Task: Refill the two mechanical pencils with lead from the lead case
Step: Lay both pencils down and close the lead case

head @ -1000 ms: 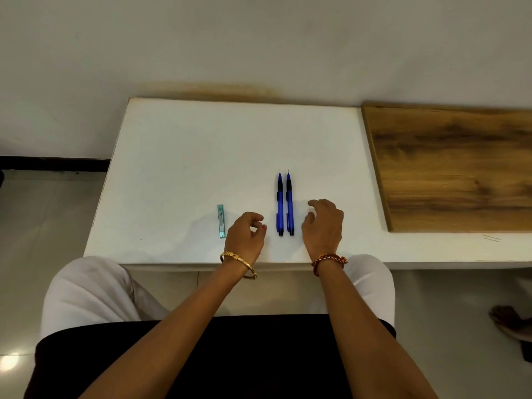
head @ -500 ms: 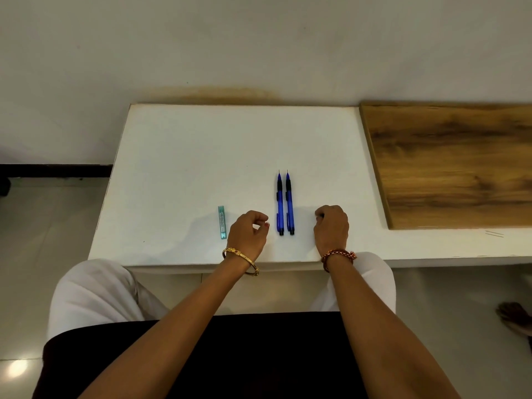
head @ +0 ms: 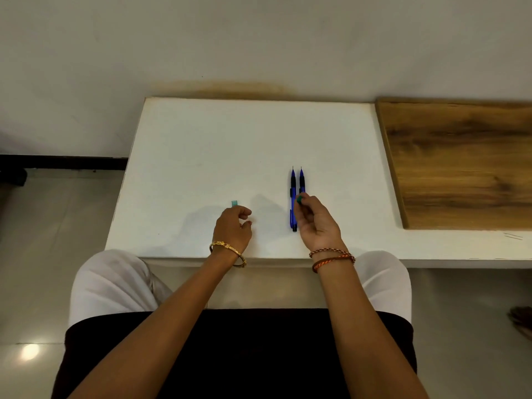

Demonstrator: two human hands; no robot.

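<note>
Two blue mechanical pencils lie side by side on the white table (head: 201, 145), tips pointing away from me. The left pencil (head: 292, 203) shows along its whole length. My right hand (head: 316, 223) pinches the right pencil (head: 301, 180) at mid-length and hides its near half. A small green spot shows at those fingertips; I cannot tell what it is. My left hand (head: 233, 228) is curled over the teal lead case (head: 234, 203), with only the case's far end showing.
A wooden board (head: 460, 162) covers the right part of the table, next to the pencils. A wall rises behind the table's far edge. My lap and knees sit below the near edge, with tiled floor on both sides.
My right hand went from a fist on the table beside the pencils onto the right pencil. My left hand shifted left onto the lead case.
</note>
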